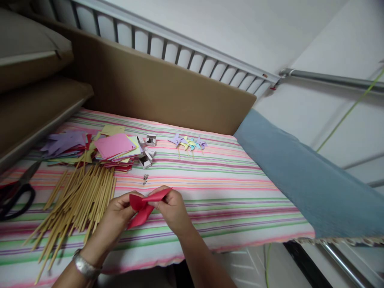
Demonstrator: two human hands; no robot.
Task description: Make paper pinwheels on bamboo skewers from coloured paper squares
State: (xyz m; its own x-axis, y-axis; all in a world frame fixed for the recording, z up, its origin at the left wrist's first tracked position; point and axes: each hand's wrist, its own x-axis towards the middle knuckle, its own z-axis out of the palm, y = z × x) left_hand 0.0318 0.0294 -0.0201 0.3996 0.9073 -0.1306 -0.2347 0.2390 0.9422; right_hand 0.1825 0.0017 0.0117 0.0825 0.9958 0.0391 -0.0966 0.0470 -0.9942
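Note:
Between my two hands is a red paper pinwheel (pixel 143 216), its blades partly folded, held above the striped cloth. My left hand (pixel 121 210) pinches its left side, with a silver bracelet (pixel 85 265) on that wrist. On the other side my right hand (pixel 172 208) grips a blade near the middle with thumb and fingers. Just beyond the hands lie several small metal pins (pixel 145 179). A heap of thin wooden sticks (pixel 87 196) spreads out left of my left hand.
Stacked coloured paper (pixel 115 146) lies behind the sticks, near small white boxes (pixel 146 160). Finished pinwheels (pixel 187 143) in purple, yellow and blue rest farther back. Scissors (pixel 21 192) lie at the far left. A brown board (pixel 162 86) stands along the back of the striped cloth (pixel 216 192).

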